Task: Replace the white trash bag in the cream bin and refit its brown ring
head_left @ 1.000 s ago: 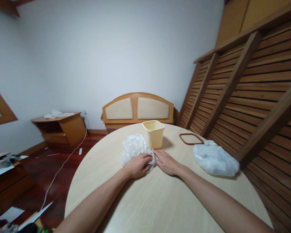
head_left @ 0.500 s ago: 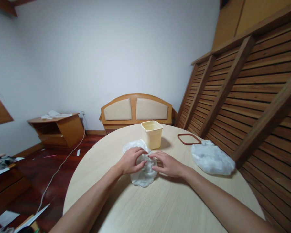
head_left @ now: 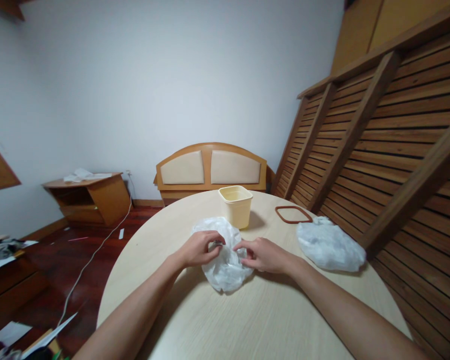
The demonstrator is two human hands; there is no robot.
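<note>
A crumpled translucent white plastic bag (head_left: pixel 227 272) lies spread on the round table between my hands. My left hand (head_left: pixel 202 248) is at the bag's left side, its fingers curled over it; whether they pinch the plastic is too small to tell. From the right, my right hand (head_left: pixel 260 254) touches the bag with thumb and fingertips bent, and any plastic between them cannot be made out. Just behind the bag stands an upright, open-topped pale yellow square container (head_left: pixel 236 207).
A brown rounded-square ring (head_left: pixel 293 215) lies at the table's right rear. Beside it is another filled white plastic bag (head_left: pixel 330 246), near the slatted wooden panel (head_left: pixel 360 165). The pale round table (head_left: pixel 225 330) extends toward me. A headboard (head_left: pixel 212 167) stands behind.
My hands have moved apart, and the bag between them is spread wider, showing more of its surface. The container, the ring and the other bag stay where they were.
</note>
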